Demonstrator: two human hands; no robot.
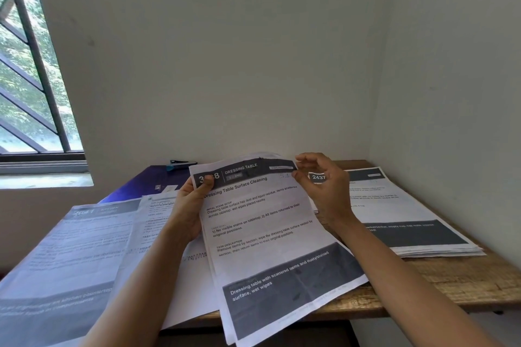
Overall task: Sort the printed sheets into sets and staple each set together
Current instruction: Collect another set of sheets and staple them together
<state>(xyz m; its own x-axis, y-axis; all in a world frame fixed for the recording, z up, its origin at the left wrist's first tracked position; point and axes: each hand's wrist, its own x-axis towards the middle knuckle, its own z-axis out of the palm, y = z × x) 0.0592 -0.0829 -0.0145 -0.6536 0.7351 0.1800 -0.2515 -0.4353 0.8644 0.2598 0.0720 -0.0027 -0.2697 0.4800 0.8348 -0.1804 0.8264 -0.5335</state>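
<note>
I see the Dressing Table set (270, 234) held tilted above the tabletop (451, 276), its lower end hanging past the near edge. Left hand (189, 205) grips the top left corner, thumb lying over the printed number. Right hand (324, 186) pinches the top right corner between thumb and fingers (303, 159). The set blocks my view of the middle of the tabletop and the inner edge of the 2437 stack (408, 211) at right. Kitchen sheets (79, 248) lie fanned at left. A stapler (181, 163) rests on a dark blue folder (141, 183) by the wall, beyond the left hand.
</note>
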